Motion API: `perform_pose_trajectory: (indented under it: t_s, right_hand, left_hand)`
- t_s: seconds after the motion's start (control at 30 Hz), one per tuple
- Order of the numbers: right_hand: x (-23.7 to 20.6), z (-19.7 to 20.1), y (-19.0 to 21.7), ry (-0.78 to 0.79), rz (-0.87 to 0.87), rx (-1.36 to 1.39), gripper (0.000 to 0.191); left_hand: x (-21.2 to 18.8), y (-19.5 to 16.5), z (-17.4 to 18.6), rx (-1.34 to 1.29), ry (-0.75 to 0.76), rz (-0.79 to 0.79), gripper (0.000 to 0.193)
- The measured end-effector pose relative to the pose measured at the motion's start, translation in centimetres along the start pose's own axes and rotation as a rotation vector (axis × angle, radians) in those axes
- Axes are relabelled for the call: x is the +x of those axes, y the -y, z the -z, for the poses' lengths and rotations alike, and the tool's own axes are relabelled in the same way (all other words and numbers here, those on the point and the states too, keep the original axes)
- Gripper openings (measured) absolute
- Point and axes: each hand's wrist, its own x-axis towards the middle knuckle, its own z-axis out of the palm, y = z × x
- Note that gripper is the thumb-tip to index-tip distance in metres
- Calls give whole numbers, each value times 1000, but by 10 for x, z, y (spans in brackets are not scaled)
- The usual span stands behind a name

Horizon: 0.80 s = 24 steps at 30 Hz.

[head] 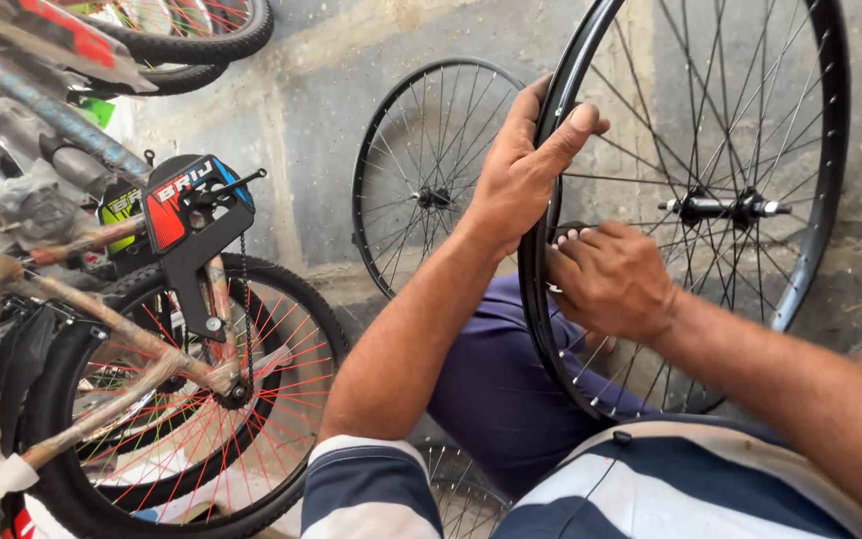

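A large black bicycle wheel rim [822, 200] with thin spokes and a hub axle [725, 208] stands upright over my lap. My left hand [523, 165] grips the rim at its upper left, thumb over the edge. My right hand [609, 279] is closed on the rim's inner side lower down, fingertips pinched at a spoke end where a small dark tool or nipple shows. What exactly the fingers pinch is hidden.
A second black spoked wheel [421, 180] leans on the concrete wall behind. On the left stands a wrapped bicycle with a red-spoked tyre [202, 399] and a black chain guard [192, 215]. More tyres [192, 40] hang at the top left.
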Motion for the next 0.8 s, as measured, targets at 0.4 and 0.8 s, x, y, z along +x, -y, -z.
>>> perform_pose_trajectory:
  t_s: [0.4, 0.8]
  right_hand:
    - [8, 18, -23, 185, -170, 430, 42]
    - [12, 57, -3, 258, -280, 587, 33]
  left_hand:
    - [-1, 5, 4, -22, 30, -14, 65]
    - [-4, 13, 6, 31, 55, -107, 65]
